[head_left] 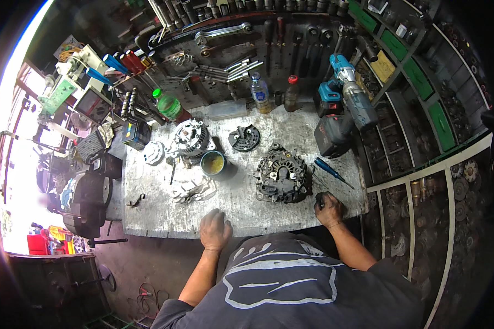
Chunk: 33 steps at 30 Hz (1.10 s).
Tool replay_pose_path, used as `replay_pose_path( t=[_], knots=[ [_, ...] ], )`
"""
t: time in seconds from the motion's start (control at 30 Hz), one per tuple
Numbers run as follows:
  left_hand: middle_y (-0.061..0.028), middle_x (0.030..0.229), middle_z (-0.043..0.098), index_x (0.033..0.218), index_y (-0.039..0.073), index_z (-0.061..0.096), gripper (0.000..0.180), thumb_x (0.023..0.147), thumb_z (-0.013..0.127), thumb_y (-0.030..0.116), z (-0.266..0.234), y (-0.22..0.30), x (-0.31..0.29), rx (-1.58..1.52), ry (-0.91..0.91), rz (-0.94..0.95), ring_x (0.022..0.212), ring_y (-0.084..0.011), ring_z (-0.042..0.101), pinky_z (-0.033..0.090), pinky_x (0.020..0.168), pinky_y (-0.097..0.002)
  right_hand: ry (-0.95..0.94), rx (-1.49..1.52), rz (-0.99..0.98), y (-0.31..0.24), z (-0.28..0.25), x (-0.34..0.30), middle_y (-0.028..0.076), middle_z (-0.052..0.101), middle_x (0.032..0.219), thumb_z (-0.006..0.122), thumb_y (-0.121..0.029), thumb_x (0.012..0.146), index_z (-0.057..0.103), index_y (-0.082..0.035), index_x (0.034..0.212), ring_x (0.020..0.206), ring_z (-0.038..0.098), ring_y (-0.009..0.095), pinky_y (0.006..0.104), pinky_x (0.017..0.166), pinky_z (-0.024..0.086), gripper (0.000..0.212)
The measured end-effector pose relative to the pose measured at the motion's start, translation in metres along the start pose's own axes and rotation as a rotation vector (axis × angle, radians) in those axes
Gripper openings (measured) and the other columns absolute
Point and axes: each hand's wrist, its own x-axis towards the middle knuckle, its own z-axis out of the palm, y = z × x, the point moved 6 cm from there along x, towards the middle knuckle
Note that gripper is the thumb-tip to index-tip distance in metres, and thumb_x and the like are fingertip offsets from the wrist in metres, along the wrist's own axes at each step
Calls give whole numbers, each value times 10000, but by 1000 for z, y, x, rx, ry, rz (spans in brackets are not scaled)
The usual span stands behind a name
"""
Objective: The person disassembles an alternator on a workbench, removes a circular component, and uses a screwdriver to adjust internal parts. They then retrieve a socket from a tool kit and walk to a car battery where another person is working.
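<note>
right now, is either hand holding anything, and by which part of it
The right hand holds a small dark object at its fingertips; which part is gripped cannot be told. The left hand, loosely curled, shows nothing held.

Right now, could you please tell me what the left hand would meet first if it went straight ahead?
Probably the dark cup, though the left hand might brush the crumpled white thing beforehand; depth is unclear.
</note>
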Motion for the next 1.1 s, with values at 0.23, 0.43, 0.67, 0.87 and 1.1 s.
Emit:
replay_pose_path(
  t=[0.23,0.43,0.67,0.87,1.1],
  knots=[
    [-165,1318,711,1185,69,746,362,865,768,238,-1,-3,-1,-23,-8,6,1210,-403,656,518,1058,-512,-13,19,54,-4,-1,-2,109,760,1035,737,-165,887,743,-114,1020,951,742,398,513,824,604,143],
    [-170,1309,708,1177,66,738,358,853,766,215,-1,-1,0,-10,-15,15,1215,-393,659,510,1069,-507,-10,-45,80,3,4,-5,103,785,1078,735,-214,899,761,-163,1043,944,760,398,519,818,619,156],
    [-174,1299,705,1170,66,728,354,838,766,183,-1,3,1,14,-9,35,1219,-386,663,509,1073,-500,46,-6,28,-1,0,-4,93,780,1023,761,-183,879,757,-166,1022,900,762,381,503,779,621,144],
    [-174,1302,701,1175,81,726,354,840,766,187,2,1,-2,33,-5,25,1208,-395,656,511,1062,-513,66,-10,-7,-8,-7,-2,86,768,974,773,-154,858,741,-152,1004,866,754,364,481,755,617,150],
    [-156,1385,688,1213,78,734,375,890,746,268,9,-5,-5,21,-48,-34,1268,-418,615,476,1109,-532,48,20,6,-7,-9,-1,114,757,978,751,-128,849,743,-105,996,882,746,385,484,781,609,149]
  ],
)
